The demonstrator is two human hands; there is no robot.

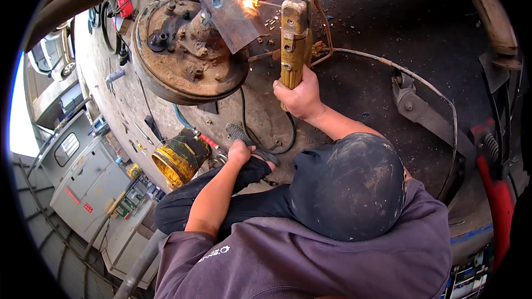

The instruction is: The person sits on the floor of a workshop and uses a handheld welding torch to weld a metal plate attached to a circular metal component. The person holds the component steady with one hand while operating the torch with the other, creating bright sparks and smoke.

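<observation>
My right hand [302,94] is wrapped around a worn yellow welding electrode holder [293,44], held upright. From its top a thin electrode [270,4] reaches left to a bright, sparking arc [250,3] at the edge of a flat steel plate [228,14]. That plate lies slantwise across a rusty, round brake drum [183,58] with bolts. Lower down, my left hand [240,152] is closed beside a grey sandal [237,132] on my foot; what it holds, if anything, is hidden. My dark, dusty knee [352,188] covers part of my right arm.
A yellow-black bucket [177,158] stands left of my foot, near a hose with a red fitting [209,142]. A cable [410,72] curves across the dark floor. At right are a grey metal bracket [413,102] and a red bar [490,199]. Grey cabinets [88,188] stand far left.
</observation>
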